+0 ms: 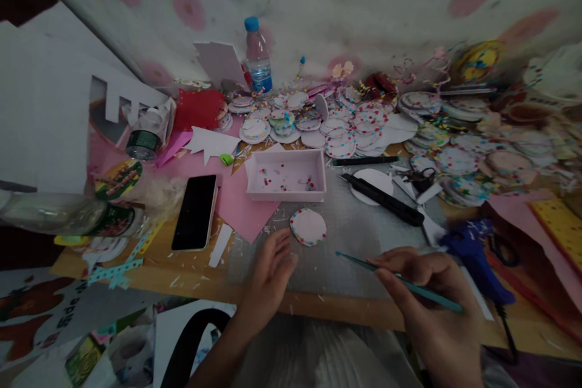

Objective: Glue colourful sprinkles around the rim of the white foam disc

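Two hands: both are working low over the grey mat [364,236], near the table's front edge.
Left hand [268,276]: I am resting it palm down on the mat, fingers loosely spread and holding nothing, fingertips just short of the round disc [308,227].
Right hand [431,303]: I am pinching a thin teal tool [400,279] between thumb and fingers, its tip pointing left above the mat.
Disc: it is lying flat on the mat, just in front of the pink tray [286,177].
Phone [195,212]: it is lying face up, left of the tray.
Black knife [382,199]: it is lying right of the tray.
Blue glue gun [477,254]: it is lying beside my right hand.
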Available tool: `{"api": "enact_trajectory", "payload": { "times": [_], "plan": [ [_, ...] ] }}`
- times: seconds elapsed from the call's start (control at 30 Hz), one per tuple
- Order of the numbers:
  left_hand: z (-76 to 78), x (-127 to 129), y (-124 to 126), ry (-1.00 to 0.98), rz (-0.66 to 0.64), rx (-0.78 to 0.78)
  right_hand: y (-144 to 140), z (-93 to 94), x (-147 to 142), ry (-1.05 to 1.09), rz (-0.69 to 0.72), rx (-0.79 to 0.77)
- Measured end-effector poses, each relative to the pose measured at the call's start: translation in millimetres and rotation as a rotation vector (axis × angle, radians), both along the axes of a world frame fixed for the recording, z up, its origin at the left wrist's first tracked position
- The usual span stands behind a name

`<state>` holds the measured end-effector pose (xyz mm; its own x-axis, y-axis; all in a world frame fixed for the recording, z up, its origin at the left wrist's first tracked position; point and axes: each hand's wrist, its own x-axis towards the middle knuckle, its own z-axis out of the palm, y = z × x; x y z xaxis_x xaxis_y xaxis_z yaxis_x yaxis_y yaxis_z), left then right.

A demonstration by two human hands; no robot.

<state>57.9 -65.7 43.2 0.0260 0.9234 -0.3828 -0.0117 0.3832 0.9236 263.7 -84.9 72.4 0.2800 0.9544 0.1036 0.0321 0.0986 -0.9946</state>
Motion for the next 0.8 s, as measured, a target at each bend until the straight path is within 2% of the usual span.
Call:
{"api": "enact_trajectory", "payload": {
  "times": [0.13, 0.2, 0.3, 0.37, 0.4, 0.47, 0.53, 0.6, 0.7, 0.8],
  "plan": [
    [-7.3, 5, 14, -0.047, -0.073, 0.045, 0, -1.4, -2, -0.119, -0.040, 0.130],
    [-5.2, 8, 18, 0.037, -0.075, 0.081, 1, -3.4, -1, -0.291, -0.044, 0.268],
    [8.8, 11, 14, 0.236, -0.041, 0.161, -3, -10.2, 1, -0.755, -0.055, 0.431],
    [23.7, 16, 6, 0.193, -0.143, 0.161, -9, -17.0, 1, -0.990, -0.033, 0.512],
    [31.2, 19, 1, 0.118, -0.209, 0.121, -13, -20.8, 1, -1.034, -0.001, 0.555],
    [43.0, 27, -6, 0.000, -0.261, 0.035, -20, -27.7, -2, -1.033, 0.125, 0.658],
    [48.6, 34, -9, -0.006, -0.217, 0.018, -22, -32.1, -6, -0.983, 0.210, 0.716],
    [49.4, 36, -9, 0.004, -0.164, 0.033, -19, -32.2, -10, -0.928, 0.230, 0.718],
    [48.6, 32, -7, -0.008, -0.142, 0.059, -14, -24.2, -12, -0.794, 0.346, 0.612],
    [50.6, 23, -6, 0.041, -0.172, 0.113, -14, -12.0, -11, -0.467, 0.552, 0.389]
  ]
}}
